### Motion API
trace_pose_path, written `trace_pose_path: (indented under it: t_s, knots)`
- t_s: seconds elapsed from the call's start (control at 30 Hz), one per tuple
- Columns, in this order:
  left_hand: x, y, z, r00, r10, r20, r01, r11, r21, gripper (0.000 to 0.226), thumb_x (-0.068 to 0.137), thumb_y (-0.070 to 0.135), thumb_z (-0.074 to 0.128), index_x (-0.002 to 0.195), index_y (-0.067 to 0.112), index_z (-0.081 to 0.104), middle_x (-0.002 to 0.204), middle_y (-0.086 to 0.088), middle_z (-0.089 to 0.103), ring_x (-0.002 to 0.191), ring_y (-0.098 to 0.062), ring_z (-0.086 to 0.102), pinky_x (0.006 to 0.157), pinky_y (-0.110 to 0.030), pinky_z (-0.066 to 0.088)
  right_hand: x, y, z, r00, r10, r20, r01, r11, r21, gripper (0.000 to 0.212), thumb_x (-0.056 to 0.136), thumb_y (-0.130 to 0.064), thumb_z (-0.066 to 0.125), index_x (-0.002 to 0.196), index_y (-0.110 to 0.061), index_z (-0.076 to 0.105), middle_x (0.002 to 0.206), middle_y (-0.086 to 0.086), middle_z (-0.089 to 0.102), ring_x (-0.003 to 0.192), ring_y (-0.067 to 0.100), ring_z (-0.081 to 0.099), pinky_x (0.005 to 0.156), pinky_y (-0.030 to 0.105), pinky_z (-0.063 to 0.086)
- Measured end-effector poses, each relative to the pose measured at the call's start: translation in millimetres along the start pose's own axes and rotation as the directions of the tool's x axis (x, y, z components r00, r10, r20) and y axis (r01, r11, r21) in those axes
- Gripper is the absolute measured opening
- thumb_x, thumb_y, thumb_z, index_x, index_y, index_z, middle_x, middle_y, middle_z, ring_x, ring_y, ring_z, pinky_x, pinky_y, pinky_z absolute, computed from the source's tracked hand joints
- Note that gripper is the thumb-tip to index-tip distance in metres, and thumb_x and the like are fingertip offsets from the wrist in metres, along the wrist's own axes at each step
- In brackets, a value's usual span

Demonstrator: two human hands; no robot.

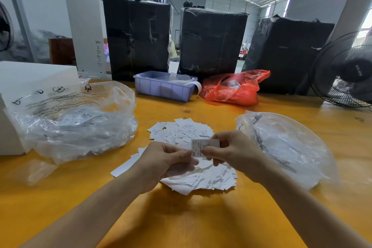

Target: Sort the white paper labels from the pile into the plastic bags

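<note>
A small white printed paper label [202, 147] is held up just above the heap, between both hands, printed face toward the camera, most likely so its size mark can be read before it is dropped into a bag. The left hand [163, 164] has its fingers curled with the thumb and fingertips nipping the label's lower left corner; whether it also cups more labels underneath is hard to tell from this angle. The right hand [231, 152] pinches the label's right edge between thumb and forefinger, the other fingers folded beneath.

Directly below lies the loose pile of white paper labels [193, 159], spread on the yellow wooden table [201, 217] within easy reach of both hands, so each pick is short.

The 2 clear plastic bags flank the pile, 1 per side, which suits sorting by hand: the crumpled clear printed plastic bag on the left [76, 121] already shows labels inside, and the clear plastic bag on the right [285, 147] lies flatter with its mouth toward the pile.

Farther back stand a lilac plastic tray [163, 88], a red plastic bag [235, 86], 3 black wrapped bales [211, 42] and a black electric fan [346, 70], all well apart from the work.
</note>
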State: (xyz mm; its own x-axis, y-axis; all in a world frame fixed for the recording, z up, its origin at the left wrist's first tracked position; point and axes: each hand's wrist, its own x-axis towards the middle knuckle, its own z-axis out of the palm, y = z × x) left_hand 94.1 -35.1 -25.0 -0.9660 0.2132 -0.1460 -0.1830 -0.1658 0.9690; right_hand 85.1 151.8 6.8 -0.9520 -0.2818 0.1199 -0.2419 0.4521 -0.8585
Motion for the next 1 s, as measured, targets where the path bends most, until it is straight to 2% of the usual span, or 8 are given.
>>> trace_pose_path:
  t_s: [0.07,0.17,0.4,0.57,0.7,0.8,0.93,1.0]
  knots:
    - [0.6,-0.4,-0.4,1.0,0.001,0.0,-0.001,1.0,0.006,0.023,0.063,0.016,0.072,0.079,0.001,0.076,0.087,-0.02,0.073,0.069,-0.022,0.072,0.056,-0.023,0.057,0.1,-0.3,-2.3,0.999,-0.034,-0.043,0.038,0.995,0.089,0.005,0.081,-0.003,0.07,0.079,0.0,0.066,0.063,0.006,0.066,0.051,0.008,0.058,0.05,0.018,0.046]
    - [1.4,-0.7,-0.6,1.0,-0.004,0.011,0.003,1.0,0.014,0.022,0.063,0.015,0.072,0.078,0.0,0.076,0.088,-0.02,0.073,0.07,-0.023,0.072,0.058,-0.023,0.057,0.1,-0.5,-2.6,0.994,-0.088,-0.07,0.096,0.987,0.13,0.008,0.08,-0.001,0.07,0.074,-0.004,0.065,0.062,0.004,0.067,0.052,0.008,0.059,0.052,0.017,0.047]
    - [1.7,-1.0,-0.5,0.999,-0.026,0.036,0.026,1.0,-0.009,0.021,0.064,0.009,0.071,0.081,-0.004,0.075,0.089,-0.023,0.072,0.071,-0.026,0.072,0.057,-0.024,0.057,-1.9,0.4,1.6,0.986,-0.136,-0.095,0.134,0.991,-0.03,0.008,0.08,-0.006,0.072,0.08,0.001,0.068,0.069,0.006,0.07,0.052,0.0,0.059,0.049,0.012,0.043]
    - [2.2,-1.1,-2.0,0.999,-0.033,0.043,0.032,0.999,0.007,0.019,0.066,0.008,0.071,0.081,-0.004,0.075,0.091,-0.024,0.072,0.073,-0.027,0.072,0.058,-0.024,0.057,-4.5,0.7,4.9,0.977,-0.173,-0.124,0.158,0.98,-0.122,0.01,0.08,-0.01,0.073,0.077,-0.001,0.069,0.065,0.004,0.068,0.048,-0.002,0.055,0.045,0.009,0.037]
    - [2.6,-1.1,-2.7,0.999,-0.021,0.043,0.021,1.0,0.006,0.018,0.066,0.011,0.071,0.08,0.0,0.077,0.09,-0.022,0.072,0.075,-0.027,0.072,0.059,-0.024,0.057,-5.1,2.6,5.4,0.981,-0.172,-0.085,0.154,0.969,-0.191,0.008,0.078,-0.011,0.074,0.075,-0.005,0.07,0.068,0.013,0.068,0.055,0.008,0.05,0.05,0.019,0.036]
    - [2.4,-1.3,-2.1,0.999,-0.011,0.046,0.01,1.0,0.018,0.019,0.067,0.016,0.071,0.081,0.006,0.078,0.091,-0.02,0.073,0.078,-0.027,0.073,0.061,-0.025,0.058,-5.7,3.8,3.0,0.987,-0.15,-0.05,0.138,0.972,-0.188,0.005,0.077,-0.008,0.073,0.075,-0.004,0.07,0.067,0.009,0.067,0.058,0.011,0.053,0.054,0.027,0.04]
    - [1.6,-1.8,-1.1,0.998,-0.013,0.065,0.007,0.996,0.086,0.026,0.062,0.025,0.073,0.079,0.006,0.078,0.09,-0.018,0.073,0.078,-0.026,0.073,0.07,-0.028,0.06,-6.1,5.2,2.2,0.98,-0.17,-0.101,0.148,0.97,-0.195,0.008,0.078,-0.01,0.074,0.073,-0.005,0.069,0.069,0.012,0.068,0.056,0.01,0.052,0.051,0.023,0.039]
    - [1.6,-2.2,-0.8,0.997,-0.021,0.073,0.015,0.996,0.089,0.025,0.063,0.025,0.073,0.078,0.005,0.078,0.09,-0.018,0.073,0.078,-0.026,0.073,0.069,-0.027,0.059,-6.6,4.9,3.4,0.979,-0.175,-0.103,0.153,0.969,-0.195,0.008,0.078,-0.01,0.073,0.072,-0.007,0.069,0.068,0.011,0.068,0.055,0.009,0.052,0.05,0.022,0.038]
